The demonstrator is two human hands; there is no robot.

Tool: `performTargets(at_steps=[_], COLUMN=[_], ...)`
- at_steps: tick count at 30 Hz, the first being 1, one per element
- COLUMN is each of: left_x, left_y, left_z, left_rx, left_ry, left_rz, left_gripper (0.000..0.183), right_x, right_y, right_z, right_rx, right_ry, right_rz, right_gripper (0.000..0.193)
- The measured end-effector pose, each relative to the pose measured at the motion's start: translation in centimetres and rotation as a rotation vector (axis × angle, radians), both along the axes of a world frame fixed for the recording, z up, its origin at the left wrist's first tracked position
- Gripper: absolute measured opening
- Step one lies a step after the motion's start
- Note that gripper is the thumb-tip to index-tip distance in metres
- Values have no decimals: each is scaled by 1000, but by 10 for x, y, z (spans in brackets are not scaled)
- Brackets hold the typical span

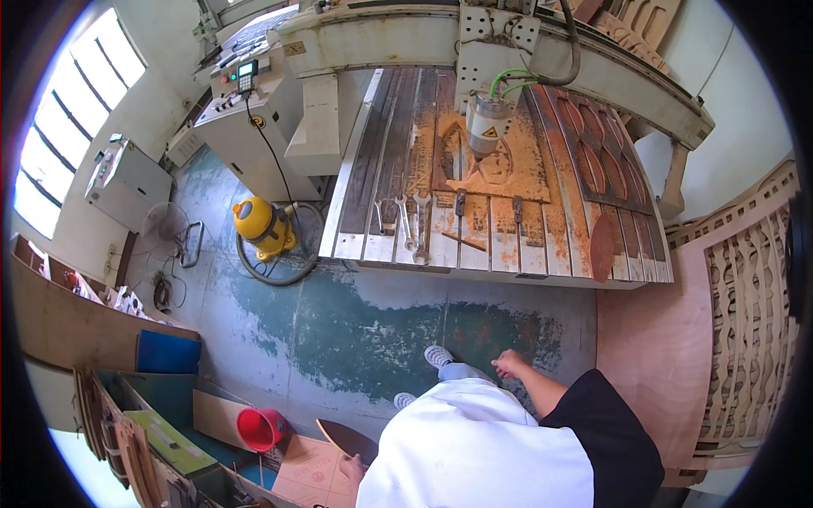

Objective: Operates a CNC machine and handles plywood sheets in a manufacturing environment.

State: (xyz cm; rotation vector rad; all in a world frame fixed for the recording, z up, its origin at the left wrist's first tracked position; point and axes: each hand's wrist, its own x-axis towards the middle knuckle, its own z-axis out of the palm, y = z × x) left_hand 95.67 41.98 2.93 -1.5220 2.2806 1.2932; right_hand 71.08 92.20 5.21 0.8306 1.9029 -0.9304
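Low in the picture, my left hand (350,467) grips a thin curved wooden piece (345,440), brown with a pale edge, beside my left hip. Part of that hand is hidden behind the white apron or cloth (474,449) on my front. To the right, my right hand (508,364) hangs over the floor with its fingers curled in, and nothing shows in it. Ahead stands a CNC router table (406,248). Its spindle (489,125) hangs above a board (529,173) covered in sawdust. A leaf-shaped brown piece (601,247) lies near the table's front edge.
Wrenches (404,222) lie on the table's front; a dark board with wavy cutouts (605,152) lies at its right. A yellow vacuum (263,229) with its hose stands left. A red bucket (262,429) is low left. Cut-out panels (749,330) lean at right.
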Motion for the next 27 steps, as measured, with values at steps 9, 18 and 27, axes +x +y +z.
performTargets(at_steps=[9,18,27], left_x=[-60,-17,6], left_y=[15,11,0], left_z=[60,22,-20], left_rx=[98,48,109], left_ry=[77,-103,-13], left_rz=[25,-98,-53], left_gripper=[14,16,13], right_x=[-15,8,24], right_y=[-9,9,14], right_z=[16,5,-7], right_rx=[-44,-37,-42], right_ry=[141,94,43], right_rz=[-54,-46,-72], right_gripper=[25,24,26])
